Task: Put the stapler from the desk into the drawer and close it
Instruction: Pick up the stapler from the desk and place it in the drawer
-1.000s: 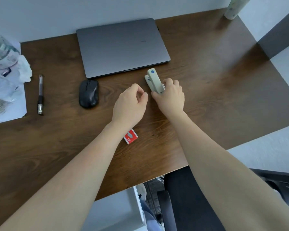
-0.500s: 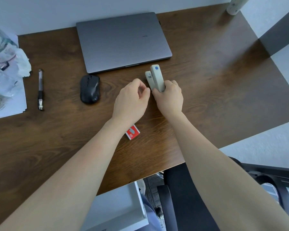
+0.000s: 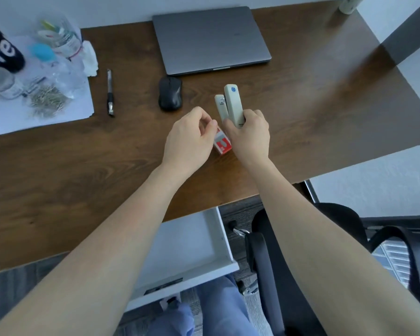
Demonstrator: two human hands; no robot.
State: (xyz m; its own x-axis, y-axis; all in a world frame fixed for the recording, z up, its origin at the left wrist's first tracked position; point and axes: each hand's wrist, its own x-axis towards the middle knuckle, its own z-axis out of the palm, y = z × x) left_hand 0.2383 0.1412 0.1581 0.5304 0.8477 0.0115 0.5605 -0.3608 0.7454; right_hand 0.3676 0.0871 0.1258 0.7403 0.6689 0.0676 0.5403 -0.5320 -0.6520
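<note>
Drawer (image 3: pixel 218 241), white, stood pulled out under the desk's near edge, above the person's lap; what showed of its floor looked bare, though the forearms covered much of it. Office chair (image 3: pixel 272 258) sat just right of it.

Desk (image 3: pixel 325 117), dark wood. Near the middle of it, right hand (image 3: pixel 249 137) was clamped round the rear end of the stapler (image 3: pixel 232 103), cream-coloured, whose nose pointed toward the far edge. The stapler appeared lifted clear of the wood, top arm hinged slightly away from the base. Left hand (image 3: pixel 189 139) was loosely curled, fingertips pinched together; whether they held anything I could not tell. It touched or nearly touched a small red staple box (image 3: pixel 222 144) lying between the two hands.

Judgement: the step in hand was the carry to the drawer. Doing it well would mean squeezing arm and base together so the stapler cannot flop open, drawing it back over the near edge, and setting it flat on the drawer floor toward the back, clear of the front panel. The left hand is free to steady and then push the drawer front. The staple box sits in the retreat path and should be cleared.

Farther off: black mouse (image 3: pixel 170 97), a pen (image 3: pixel 110 93), closed grey laptop (image 3: pixel 210 40) at the far edge, clutter on paper (image 3: pixel 10 117) at the far left corner.
</note>
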